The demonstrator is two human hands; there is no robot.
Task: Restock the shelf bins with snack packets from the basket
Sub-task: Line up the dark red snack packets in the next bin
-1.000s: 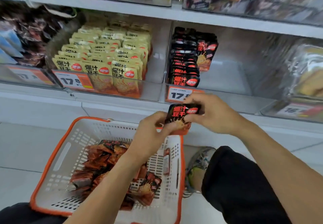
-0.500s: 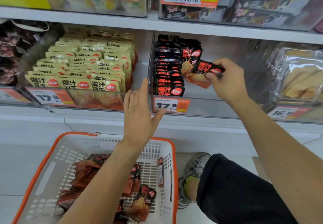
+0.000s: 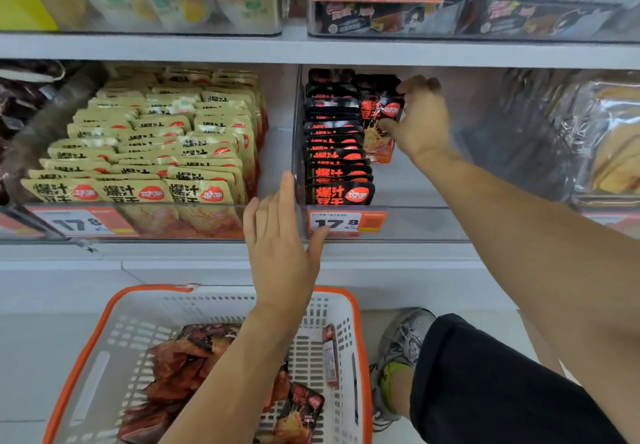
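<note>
Shop shelving frames a right hand point(image 3: 420, 116) pinching a black snack packet point(image 3: 379, 121) into its half-filled bin point(image 3: 426, 222), left hand point(image 3: 280, 246) relaxed, basket point(image 3: 360, 339) far from empty.

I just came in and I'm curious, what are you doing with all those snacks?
A person is filling a shop shelf. The right hand holds a black snack packet inside the clear bin, beside a row of the same packets. The left hand is open in front of the shelf. More packets wait in the basket below.

bare forearms, black shorts point(image 3: 485, 391), and a grey running shoe point(image 3: 403, 350) with yellow-green trim.
</note>
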